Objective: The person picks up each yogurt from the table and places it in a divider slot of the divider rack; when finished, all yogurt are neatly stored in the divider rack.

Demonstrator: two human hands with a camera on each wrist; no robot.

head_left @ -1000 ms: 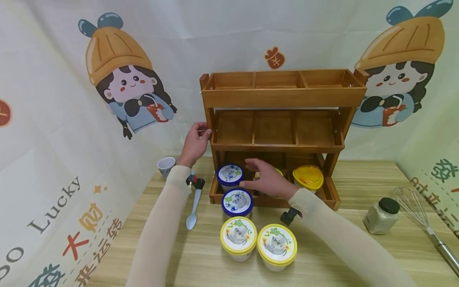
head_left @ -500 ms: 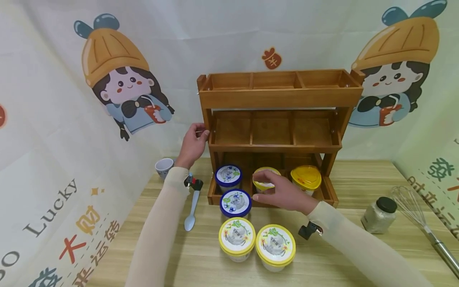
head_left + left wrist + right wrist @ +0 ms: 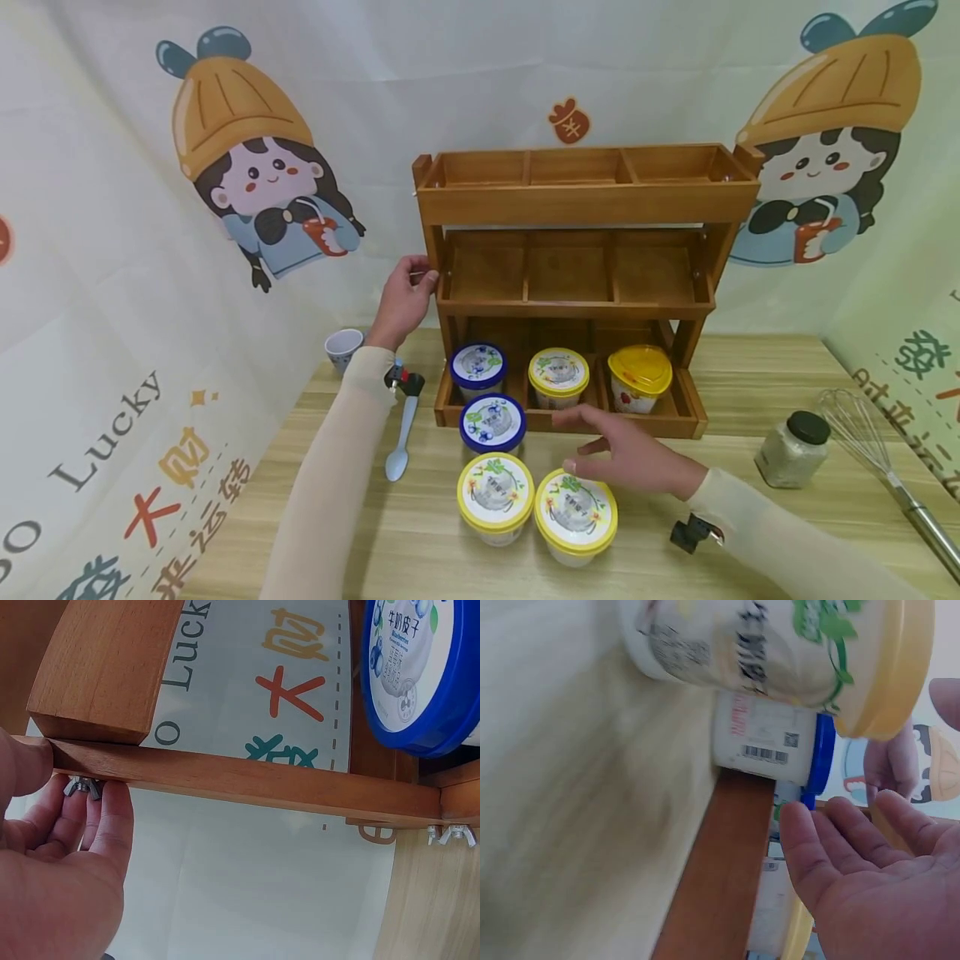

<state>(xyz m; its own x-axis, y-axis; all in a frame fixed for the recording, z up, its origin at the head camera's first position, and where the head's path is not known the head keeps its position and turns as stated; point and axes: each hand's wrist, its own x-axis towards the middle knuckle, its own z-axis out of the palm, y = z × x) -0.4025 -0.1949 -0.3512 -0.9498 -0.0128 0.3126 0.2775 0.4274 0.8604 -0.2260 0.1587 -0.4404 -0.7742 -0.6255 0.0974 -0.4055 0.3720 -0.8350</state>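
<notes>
Brown wood: one three-tier rack (image 3: 585, 206), upright at the back of the tabletop (image 3: 420, 550), each tier divided into three compartments. Lowest tier, left to right: one blue-lidded tub (image 3: 478, 364), one yellow-lidded tub (image 3: 558, 372), one tub with a domed lid (image 3: 640, 371) in yellow. On the tabletop before the rack, three more: one front blue tub (image 3: 492, 423), nearest the bottom tier; then, closer to the person, a left front yellow tub (image 3: 496, 496) and a right front yellow tub (image 3: 573, 517), side by side. Left hand (image 3: 405, 300), one: thumb and fingers pinched the rack's left upright, about a metal wing nut (image 3: 82, 786). Right hand (image 3: 630, 450), one: fingers extended and relaxed, gripping nothing, thumb over the far edge of the right front yellow tub; contact with its lid could not be told. Step in hand, as judged: a reach for that tub while the left hand steadied the rack. Next move, as judged: it called for the right hand to lower over the lid, straddle the rim between thumb and fingers, and close without nudging the left front yellow tub. Sundries: spoon (image 3: 402, 446) and cup (image 3: 344, 346), left; jar (image 3: 792, 450) and whisk (image 3: 930, 529), right.
</notes>
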